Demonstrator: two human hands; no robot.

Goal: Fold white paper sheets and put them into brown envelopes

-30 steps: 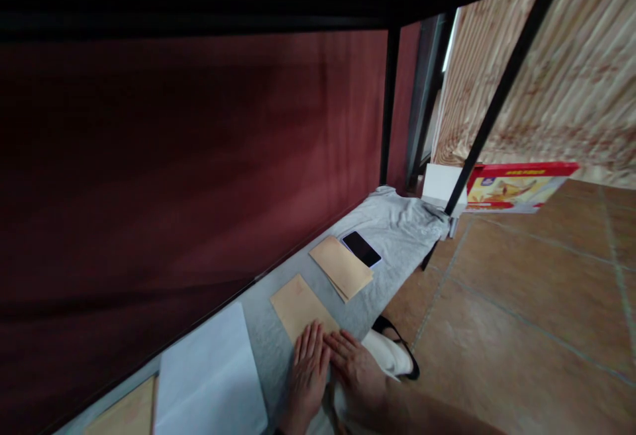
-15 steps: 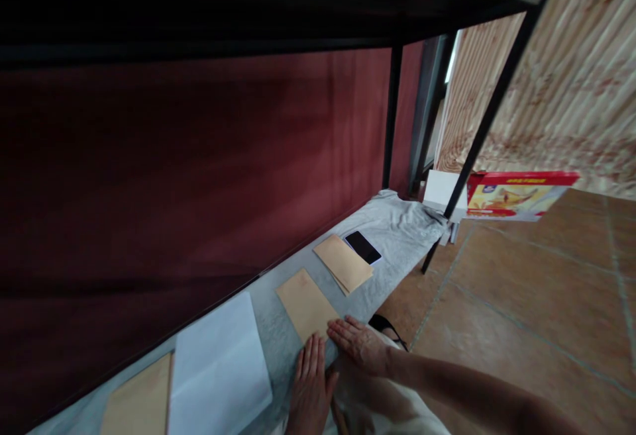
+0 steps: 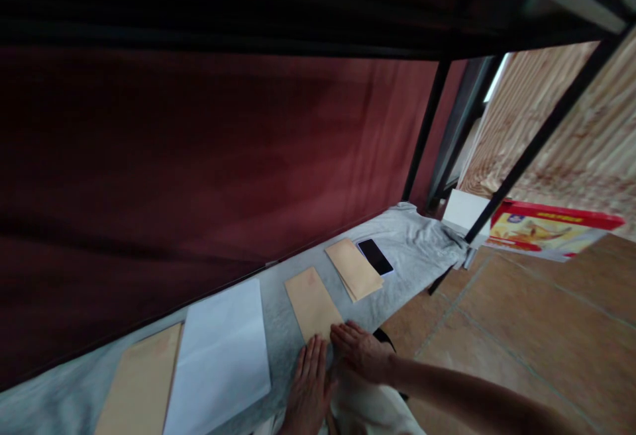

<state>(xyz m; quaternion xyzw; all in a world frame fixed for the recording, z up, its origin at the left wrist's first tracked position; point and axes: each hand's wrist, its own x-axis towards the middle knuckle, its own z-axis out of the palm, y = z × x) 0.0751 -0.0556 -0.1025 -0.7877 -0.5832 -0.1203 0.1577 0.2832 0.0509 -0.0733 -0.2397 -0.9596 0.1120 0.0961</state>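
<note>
Covered ends and cropped edges under the rack

The near end of the middle envelope [image 3: 313,302] lies beneath the flat left hand [image 3: 309,388] and right hand [image 3: 360,352]. The left wrist and the far-left envelope [image 3: 142,385] run off the bottom edge. The red box [image 3: 546,230] sits partly behind a black post [image 3: 539,144], its print unreadably blurred.

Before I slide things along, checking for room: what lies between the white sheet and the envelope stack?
A single brown envelope, flat on the grey cloth, the right hand resting on its near end; head view.
</note>
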